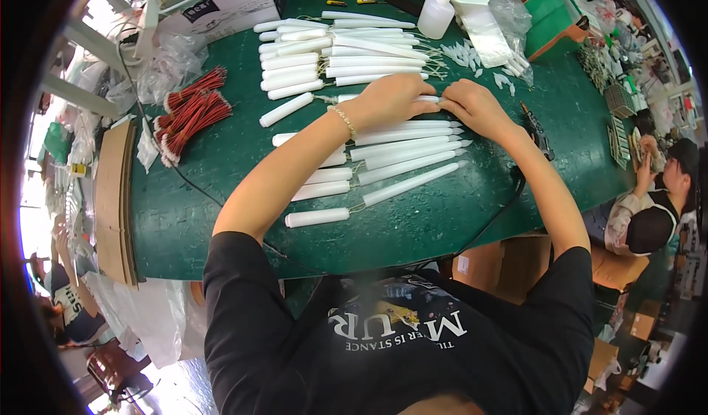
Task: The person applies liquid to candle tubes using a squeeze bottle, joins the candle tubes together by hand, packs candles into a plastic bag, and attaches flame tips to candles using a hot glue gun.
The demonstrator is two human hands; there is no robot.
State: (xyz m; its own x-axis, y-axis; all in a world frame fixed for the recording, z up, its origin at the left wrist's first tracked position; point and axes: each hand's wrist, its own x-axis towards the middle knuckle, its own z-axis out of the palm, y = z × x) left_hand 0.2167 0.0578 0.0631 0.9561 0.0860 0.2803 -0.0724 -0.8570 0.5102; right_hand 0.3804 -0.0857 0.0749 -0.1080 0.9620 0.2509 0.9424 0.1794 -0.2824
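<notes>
My left hand (394, 99) is closed around a white LED taper candle (429, 99), palm down. At the candle's right end, the fingers of my right hand (476, 107) are pinched together; the piece between them is mostly hidden. Toward me lie several candles (402, 161) with pointed flame-shaped tips, each wired to a shorter white tube (317, 217). Beyond my hands is a pile of more white candle tubes (376, 60), their thin wires showing at the right ends. Loose translucent flame tips (463, 55) are scattered past my right hand.
Bundles of red wires (193, 113) lie left on the green table (177, 227). A soldering iron (537, 131) rests by my right forearm, its cable running to the near edge. A white squeeze bottle (436, 15) and a green-lined box (557, 23) stand far right. Co-workers sit at both sides.
</notes>
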